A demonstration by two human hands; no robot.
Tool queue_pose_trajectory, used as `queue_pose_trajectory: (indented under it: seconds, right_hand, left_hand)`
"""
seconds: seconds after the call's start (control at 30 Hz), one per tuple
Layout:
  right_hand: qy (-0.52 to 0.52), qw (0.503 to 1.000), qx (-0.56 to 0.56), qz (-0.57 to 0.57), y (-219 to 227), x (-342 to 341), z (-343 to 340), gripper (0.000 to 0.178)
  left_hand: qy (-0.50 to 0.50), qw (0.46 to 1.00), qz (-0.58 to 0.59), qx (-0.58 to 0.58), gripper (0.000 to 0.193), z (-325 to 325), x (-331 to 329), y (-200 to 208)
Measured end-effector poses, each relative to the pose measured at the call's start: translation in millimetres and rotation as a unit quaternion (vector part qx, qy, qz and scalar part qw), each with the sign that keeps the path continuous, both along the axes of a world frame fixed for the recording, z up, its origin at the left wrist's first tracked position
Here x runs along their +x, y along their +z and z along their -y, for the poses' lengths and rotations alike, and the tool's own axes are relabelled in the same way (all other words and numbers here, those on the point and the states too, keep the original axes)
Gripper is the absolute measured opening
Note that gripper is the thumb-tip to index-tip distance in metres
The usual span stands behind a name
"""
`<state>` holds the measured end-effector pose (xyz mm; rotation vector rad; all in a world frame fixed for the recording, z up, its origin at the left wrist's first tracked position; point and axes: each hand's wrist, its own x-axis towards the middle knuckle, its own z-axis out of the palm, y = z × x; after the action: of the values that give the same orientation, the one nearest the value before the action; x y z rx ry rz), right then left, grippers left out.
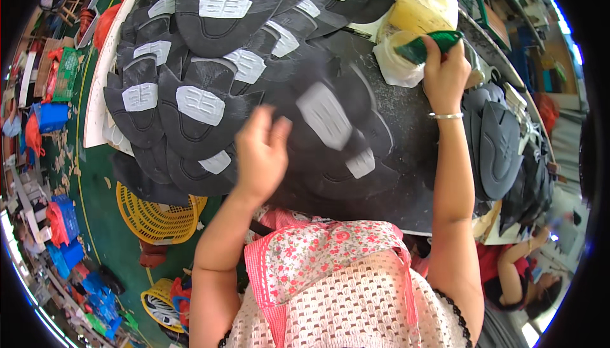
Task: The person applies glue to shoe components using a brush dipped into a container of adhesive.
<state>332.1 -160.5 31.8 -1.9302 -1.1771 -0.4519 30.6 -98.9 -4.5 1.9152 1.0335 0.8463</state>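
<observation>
My right hand, with a bracelet at its wrist, closes on a green flat piece, whose exact kind I cannot make out. It sits over the mouth of a whitish glue-stained container, just in front of a yellow plastic jug. My left hand hovers over the table with thumb and fingers apart. Right beside its fingertips is a motion-blurred black shoe piece with a silver-grey patch. Another black shoe piece lies partly beneath the blurred one.
Overlapping black shoe pieces with grey patches cover the table's left and far side. Dark grey moulded shoe parts pile up at the right. A yellow basket stands below the table's left edge. Another person is at the lower right.
</observation>
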Motion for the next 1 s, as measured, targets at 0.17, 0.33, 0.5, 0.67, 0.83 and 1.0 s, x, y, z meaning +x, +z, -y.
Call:
queue_pose_trajectory:
  seconds: [0.17,0.33,0.5,0.67,0.83,1.0]
  right_hand:
    - [-0.032,0.999,-0.011,-0.011,4,-4,21,0.023]
    - [0.063,0.949,-0.003,-0.308,13,-32,33,0.026]
    - [0.314,0.864,-0.053,-0.39,-15,-55,39,0.025]
    - [0.281,0.916,-0.075,-0.276,-37,-70,18,0.029]
    - [0.386,0.883,-0.03,-0.265,-46,-67,38,0.028]
    - [0.372,0.849,-0.21,-0.311,-22,-51,127,0.028]
  left_hand:
    - [0.209,0.948,0.211,-0.118,0.069,-124,-50,-3]
    - [0.271,0.921,-0.125,0.252,0.058,-157,-93,-14]
    - [-0.023,0.985,-0.1,0.139,0.037,-5,-10,8]
    - [-0.139,0.977,-0.126,0.105,0.042,49,6,-17]
    - [-0.133,0.977,-0.133,0.103,0.041,49,8,-13]
    - [-0.139,0.973,-0.142,0.119,0.04,49,12,-12]
